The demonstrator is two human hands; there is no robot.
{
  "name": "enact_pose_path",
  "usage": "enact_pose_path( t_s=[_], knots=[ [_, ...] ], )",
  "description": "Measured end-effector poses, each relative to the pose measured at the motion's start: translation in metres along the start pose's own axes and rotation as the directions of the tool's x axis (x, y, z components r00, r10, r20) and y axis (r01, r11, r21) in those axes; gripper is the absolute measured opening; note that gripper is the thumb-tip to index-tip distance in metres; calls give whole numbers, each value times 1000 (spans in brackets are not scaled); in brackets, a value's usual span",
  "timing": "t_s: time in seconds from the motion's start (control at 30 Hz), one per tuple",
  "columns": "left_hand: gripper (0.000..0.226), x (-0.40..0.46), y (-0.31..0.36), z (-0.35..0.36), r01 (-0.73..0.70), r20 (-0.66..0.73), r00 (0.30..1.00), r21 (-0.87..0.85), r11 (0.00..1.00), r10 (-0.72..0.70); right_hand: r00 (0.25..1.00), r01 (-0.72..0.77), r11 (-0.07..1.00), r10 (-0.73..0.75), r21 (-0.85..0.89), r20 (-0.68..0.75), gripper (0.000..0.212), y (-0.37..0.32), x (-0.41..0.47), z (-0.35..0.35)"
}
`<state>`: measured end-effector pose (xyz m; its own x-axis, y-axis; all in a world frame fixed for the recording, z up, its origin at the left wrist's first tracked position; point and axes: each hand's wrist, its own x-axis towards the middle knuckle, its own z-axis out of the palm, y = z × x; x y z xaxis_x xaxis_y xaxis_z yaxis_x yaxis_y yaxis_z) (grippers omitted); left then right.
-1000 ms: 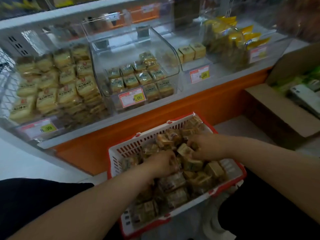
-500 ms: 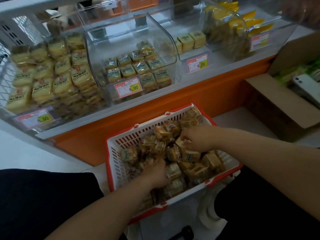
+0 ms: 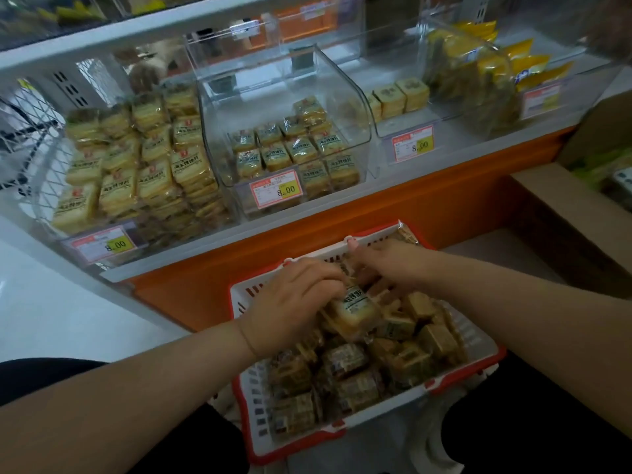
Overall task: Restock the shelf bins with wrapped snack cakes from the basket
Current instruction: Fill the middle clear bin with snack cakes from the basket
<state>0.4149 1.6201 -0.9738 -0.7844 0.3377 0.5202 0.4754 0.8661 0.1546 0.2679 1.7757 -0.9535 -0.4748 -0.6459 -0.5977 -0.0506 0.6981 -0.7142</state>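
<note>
A red and white basket sits below the shelf, holding several wrapped snack cakes. My left hand grips a wrapped snack cake lifted just above the pile. My right hand is beside it at the basket's far rim, fingers curled around another wrapped cake that is mostly hidden. Straight ahead, the clear middle bin on the shelf holds a low layer of small cakes. The left bin is stacked high with larger yellow packs.
Orange shelf front runs just behind the basket. A bin at the right holds a few square cakes, and yellow snack bags stand further right. An open cardboard box sits at the right. My dark-clothed legs flank the basket.
Both hands have come together at the far side of the basket, and my left hand has lifted a wrapped cake out of the pile. The view has tilted a little.
</note>
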Motion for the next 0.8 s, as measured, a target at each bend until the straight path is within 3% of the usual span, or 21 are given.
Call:
enact_pose_path(
  t_s=[0.03, 0.1, 0.17, 0.3, 0.4, 0.53, 0.6, 0.7, 0.8],
  knots=[
    [11, 2, -4, -10, -29, -49, 998, 34, 999, 31, 984, -92, 979, 61, 182, 166, 66, -2, 0, 0],
    [21, 0, -13, -24, -17, -109, 994, 91, 996, 27, 904, -178, 929, 26, 323, 426, 70, -4, 0, 2],
    [34, -2, -19, -28, 42, -158, 987, 86, 995, -28, 868, -134, 912, -81, 387, 490, 63, -7, 0, 3],
    [53, 2, -20, -21, 205, -189, 963, 55, 977, -192, 860, -71, 873, -192, 483, 473, 40, -17, -3, 0],
    [40, 2, -20, -26, 319, -95, 945, 75, 945, -312, 905, -27, 881, -180, 472, 386, 36, -24, -2, -3],
    [48, 5, -22, -43, 542, 5, 831, -230, 808, -556, 947, 32, 872, -183, 488, 265, 36, -37, -2, -13],
    [50, 11, -25, -49, 592, 102, 798, -316, 741, -594, 955, 75, 872, -203, 484, 218, 42, -45, -4, -20],
    [93, 19, -30, -53, 624, 212, 781, -269, 733, -587, 963, 130, 885, -220, 447, 156, 42, -56, -2, -25],
    [94, 28, -34, -57, 573, 132, 819, -163, 803, -558, 966, 166, 898, -230, 407, 115, 36, -67, 4, -29]
  ],
)
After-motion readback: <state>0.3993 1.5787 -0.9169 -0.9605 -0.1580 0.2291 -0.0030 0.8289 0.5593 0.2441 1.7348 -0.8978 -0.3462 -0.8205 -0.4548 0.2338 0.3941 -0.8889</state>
